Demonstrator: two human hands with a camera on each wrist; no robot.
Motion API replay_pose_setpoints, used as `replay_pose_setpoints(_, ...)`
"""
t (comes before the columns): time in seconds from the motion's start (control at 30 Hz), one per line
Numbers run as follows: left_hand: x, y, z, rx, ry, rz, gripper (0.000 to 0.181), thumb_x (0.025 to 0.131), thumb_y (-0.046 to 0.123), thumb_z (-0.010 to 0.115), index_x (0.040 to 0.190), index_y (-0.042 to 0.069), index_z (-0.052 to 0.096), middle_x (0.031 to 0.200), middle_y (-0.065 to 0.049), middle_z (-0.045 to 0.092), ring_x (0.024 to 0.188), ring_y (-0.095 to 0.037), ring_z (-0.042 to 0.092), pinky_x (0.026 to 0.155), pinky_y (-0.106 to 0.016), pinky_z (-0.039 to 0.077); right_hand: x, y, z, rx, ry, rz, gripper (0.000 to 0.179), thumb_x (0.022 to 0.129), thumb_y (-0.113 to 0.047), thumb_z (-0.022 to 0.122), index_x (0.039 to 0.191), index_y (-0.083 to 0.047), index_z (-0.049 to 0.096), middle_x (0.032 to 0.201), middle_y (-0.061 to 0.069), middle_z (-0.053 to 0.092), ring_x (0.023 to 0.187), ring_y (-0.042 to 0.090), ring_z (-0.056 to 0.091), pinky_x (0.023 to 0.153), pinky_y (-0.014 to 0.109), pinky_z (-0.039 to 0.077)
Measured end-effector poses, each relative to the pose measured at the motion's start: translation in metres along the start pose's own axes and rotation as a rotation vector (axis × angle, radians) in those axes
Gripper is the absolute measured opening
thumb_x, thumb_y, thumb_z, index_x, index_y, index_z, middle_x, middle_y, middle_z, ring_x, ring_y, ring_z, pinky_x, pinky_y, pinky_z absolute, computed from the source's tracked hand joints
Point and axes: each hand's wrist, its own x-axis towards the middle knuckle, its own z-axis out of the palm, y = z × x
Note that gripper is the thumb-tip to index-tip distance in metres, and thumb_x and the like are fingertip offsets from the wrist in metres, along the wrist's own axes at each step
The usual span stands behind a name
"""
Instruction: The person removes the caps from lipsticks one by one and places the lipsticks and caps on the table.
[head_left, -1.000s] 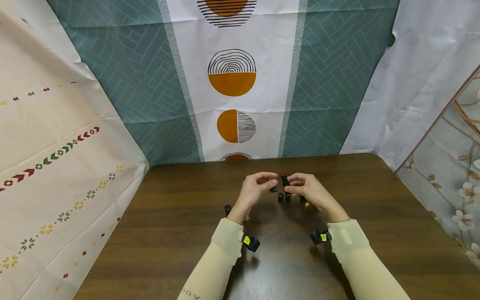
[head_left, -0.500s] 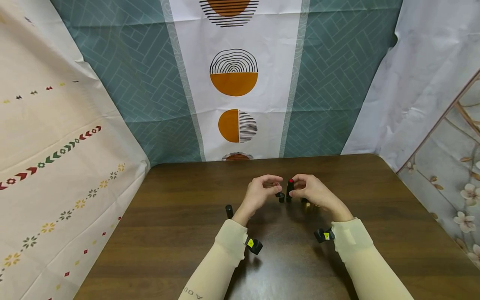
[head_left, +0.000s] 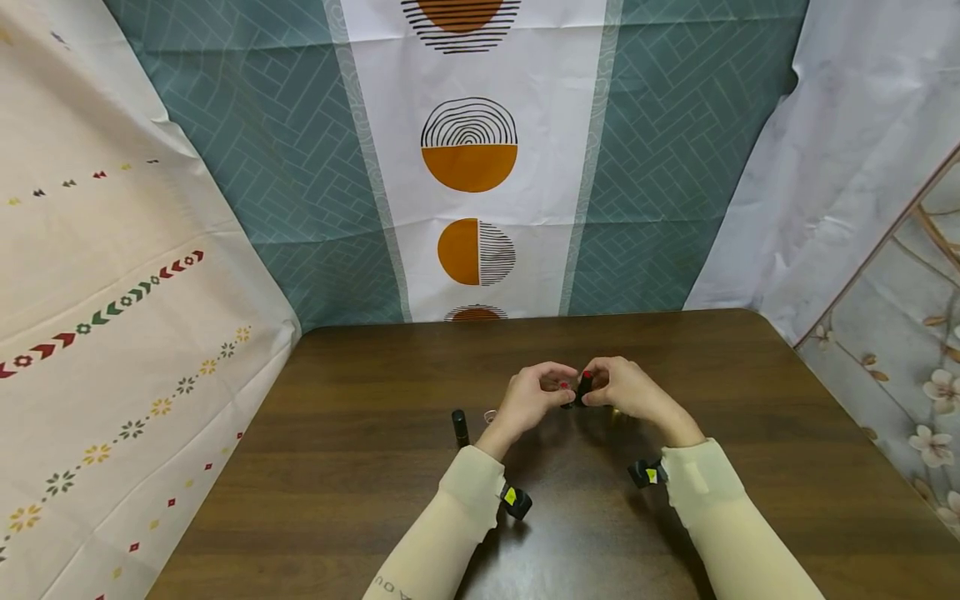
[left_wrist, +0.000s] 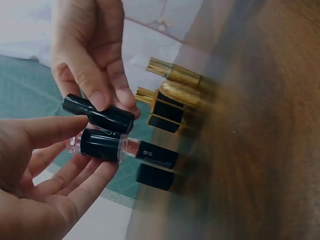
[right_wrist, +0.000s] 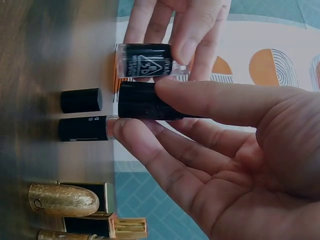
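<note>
My left hand [head_left: 531, 398] pinches a lipstick tube with clear ends and a black, lettered middle [left_wrist: 102, 144]. Beside it, my right hand [head_left: 626, 387] pinches a plain black lipstick tube [right_wrist: 142, 100] between thumb and fingers. In the head view a small red tip shows on each tube. Under the held tubes stand a short plain black piece [right_wrist: 81, 100] and a black lettered lipstick base [right_wrist: 82, 128] with a pinkish part on top. Whether the held tubes touch these pieces is hard to tell.
Gold and black-gold lipsticks [right_wrist: 65, 198] stand to the right of the black pieces. On the wooden table [head_left: 337, 500], left of the hands, are a black tube [head_left: 460, 428] and a small clear-topped item [head_left: 491, 416], partly behind my left wrist.
Both tubes have come down toward the table pieces. My left hand has shifted right and lower, closer to my right hand, which has also dropped slightly.
</note>
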Motion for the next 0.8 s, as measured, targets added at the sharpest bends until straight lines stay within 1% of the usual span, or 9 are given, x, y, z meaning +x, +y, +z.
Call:
replay_pose_setpoints(0.13,-0.001,-0.005,0.003,0.033,-0.013,-0.006,0.027,0.095,0.011,0.078,0.121,0.014,0.076,0.116,-0.003,0.076,0.102,-0.014,0.072,0.084,-0.029,0.058,0.0,0.001,0.004,-0.047,0.004,0.016,0.023,0.088,-0.003,0.079,0.107,0.002,0.069,0.094,0.008,0.075,0.086,0.022,0.069,0.076,0.042,0.056)
replay_pose_setpoints(0.3,-0.001,-0.008,0.008,0.059,-0.022,-0.01,0.029,0.093,0.01,0.079,0.122,0.016,0.076,0.116,-0.001,0.075,0.102,-0.014,0.071,0.085,-0.03,0.058,0.0,0.0,0.011,-0.102,-0.002,0.072,0.028,0.089,-0.001,0.078,0.114,0.005,0.068,0.095,0.01,0.071,0.079,0.022,0.064,0.069,0.038,0.057)
replay_pose_setpoints(0.37,-0.001,-0.009,0.01,0.07,-0.029,-0.017,0.031,0.093,0.01,0.08,0.123,0.016,0.075,0.114,0.0,0.074,0.101,-0.014,0.07,0.085,-0.029,0.058,0.0,-0.001,0.013,-0.119,-0.006,0.09,0.031,0.089,0.0,0.078,0.117,0.007,0.067,0.098,0.012,0.07,0.078,0.022,0.063,0.067,0.038,0.056)
replay_pose_setpoints(0.57,-0.001,-0.014,0.013,0.086,-0.03,-0.027,0.034,0.091,0.008,0.081,0.124,0.016,0.074,0.113,-0.004,0.074,0.099,-0.014,0.07,0.083,-0.028,0.057,0.001,0.0,0.017,-0.178,-0.003,0.098,0.035,0.087,0.001,0.079,0.119,0.008,0.067,0.102,0.014,0.071,0.085,0.024,0.061,0.072,0.039,0.055)
replay_pose_setpoints(0.7,0.0,-0.016,0.015,0.057,-0.024,-0.026,0.034,0.09,0.004,0.081,0.123,0.014,0.074,0.11,-0.006,0.074,0.099,-0.016,0.071,0.083,-0.028,0.057,0.002,0.0,0.019,-0.208,0.0,0.105,0.032,0.086,0.002,0.08,0.115,0.006,0.069,0.1,0.011,0.071,0.089,0.026,0.061,0.075,0.041,0.055)
replay_pose_setpoints(0.8,0.001,-0.018,0.017,0.037,-0.024,-0.031,0.034,0.09,0.002,0.08,0.121,0.012,0.073,0.108,-0.007,0.073,0.097,-0.017,0.071,0.081,-0.028,0.057,0.003,0.001,0.019,-0.232,0.0,0.117,0.03,0.086,0.002,0.08,0.113,0.004,0.069,0.1,0.012,0.071,0.093,0.03,0.06,0.08,0.045,0.055)
